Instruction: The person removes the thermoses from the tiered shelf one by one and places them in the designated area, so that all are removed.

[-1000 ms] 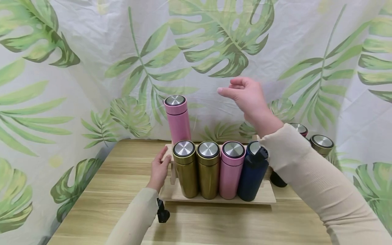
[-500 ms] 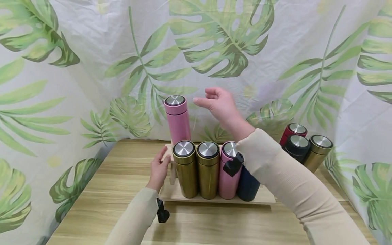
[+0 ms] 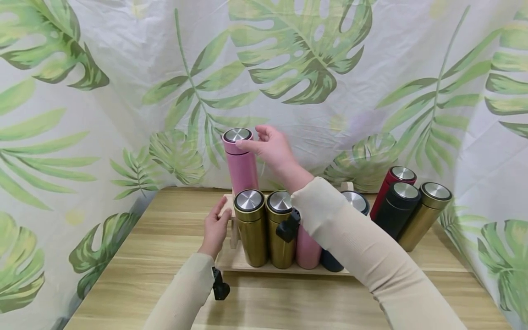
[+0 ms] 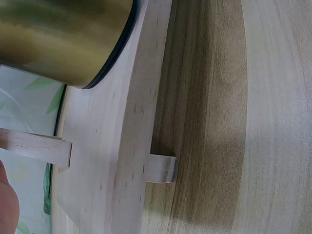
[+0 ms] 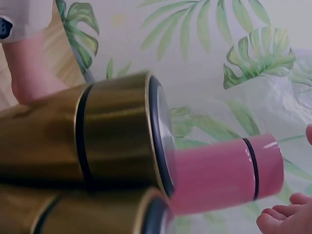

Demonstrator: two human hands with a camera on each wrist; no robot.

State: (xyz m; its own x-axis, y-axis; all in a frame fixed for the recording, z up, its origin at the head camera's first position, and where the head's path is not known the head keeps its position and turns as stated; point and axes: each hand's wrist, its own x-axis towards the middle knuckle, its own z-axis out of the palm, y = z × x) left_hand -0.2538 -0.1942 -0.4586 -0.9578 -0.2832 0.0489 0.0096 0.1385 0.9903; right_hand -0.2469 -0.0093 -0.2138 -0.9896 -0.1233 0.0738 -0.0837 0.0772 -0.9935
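A pink thermos bottle with a silver-topped lid stands upright at the left of a two-tier wooden rack's upper shelf. My right hand reaches beside its lid, thumb in front and fingers to the right. In the right wrist view, a gap shows between the fingers and the pink bottle. My left hand rests against the upper shelf's left end, fingers fairly straight. Two gold bottles, another pink bottle and a dark blue bottle line the lower shelf, partly hidden by my right arm.
Right of the rack, a red bottle, a black bottle and a gold bottle stand close together on the wood-grain table. A leaf-print cloth hangs behind.
My right hand has moved left and a little down, from over the rack's right side to the rear pink bottle's lid. My left hand has stayed at the shelf's end.
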